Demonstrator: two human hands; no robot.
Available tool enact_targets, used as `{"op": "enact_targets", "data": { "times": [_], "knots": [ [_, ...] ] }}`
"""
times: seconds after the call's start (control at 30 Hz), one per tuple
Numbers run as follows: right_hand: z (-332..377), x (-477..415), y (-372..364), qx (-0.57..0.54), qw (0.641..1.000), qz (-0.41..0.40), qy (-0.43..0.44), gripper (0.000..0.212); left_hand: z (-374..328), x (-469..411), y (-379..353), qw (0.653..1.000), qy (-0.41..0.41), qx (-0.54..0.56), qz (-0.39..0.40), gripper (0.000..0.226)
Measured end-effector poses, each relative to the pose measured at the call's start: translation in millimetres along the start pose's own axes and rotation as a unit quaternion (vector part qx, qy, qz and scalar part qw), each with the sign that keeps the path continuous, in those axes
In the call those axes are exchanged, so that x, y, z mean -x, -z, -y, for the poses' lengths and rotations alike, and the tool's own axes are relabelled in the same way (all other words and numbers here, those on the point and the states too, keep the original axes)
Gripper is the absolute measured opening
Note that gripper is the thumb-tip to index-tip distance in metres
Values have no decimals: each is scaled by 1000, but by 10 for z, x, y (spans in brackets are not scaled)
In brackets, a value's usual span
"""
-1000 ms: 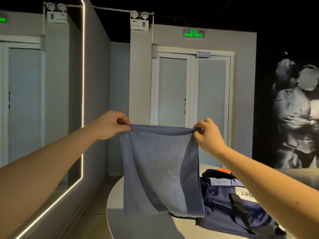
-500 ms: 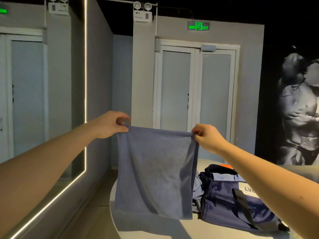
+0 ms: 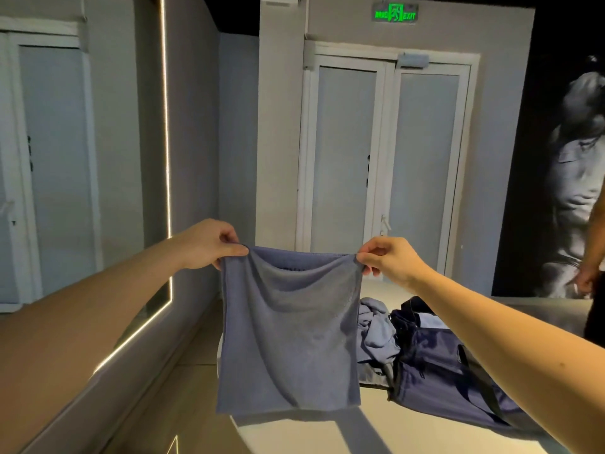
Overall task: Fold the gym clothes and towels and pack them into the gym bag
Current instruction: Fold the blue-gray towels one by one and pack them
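Blue towel [image 3: 289,335] is now sagging along its top edge, since your hands are sitting closer together than before. You are pinching its corners, left hand [image 3: 209,245] at 10 o'clock, right hand [image 3: 389,260] at 2 o'clock, above the bag [image 3: 438,371] on the table [image 3: 327,434].

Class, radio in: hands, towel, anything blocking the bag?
Left hand and right hand pinch blue towel top corners. Towel hangs above table. Crumpled clothes beside gym bag.

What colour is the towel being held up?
Plain greyish-blue terry towel, no pattern; seen in the head view.
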State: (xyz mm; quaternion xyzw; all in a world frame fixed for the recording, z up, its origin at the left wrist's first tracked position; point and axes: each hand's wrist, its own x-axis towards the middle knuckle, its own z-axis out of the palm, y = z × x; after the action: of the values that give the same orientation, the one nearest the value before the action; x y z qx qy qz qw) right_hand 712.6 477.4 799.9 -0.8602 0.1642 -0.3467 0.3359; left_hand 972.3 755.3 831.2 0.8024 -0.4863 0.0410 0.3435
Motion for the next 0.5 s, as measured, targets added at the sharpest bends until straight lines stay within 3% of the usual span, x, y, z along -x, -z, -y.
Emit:
{"op": "enact_targets", "data": {
  "times": [0.27,0.5],
  "knots": [
    [-219,-142,-180,-23,999,-5,37,4,307,-165,-69,998,13,49,-28,10],
    [-418,-342,-291,135,988,-40,60,8,372,-346,-148,996,-13,17,-92,8]
  ]
}}
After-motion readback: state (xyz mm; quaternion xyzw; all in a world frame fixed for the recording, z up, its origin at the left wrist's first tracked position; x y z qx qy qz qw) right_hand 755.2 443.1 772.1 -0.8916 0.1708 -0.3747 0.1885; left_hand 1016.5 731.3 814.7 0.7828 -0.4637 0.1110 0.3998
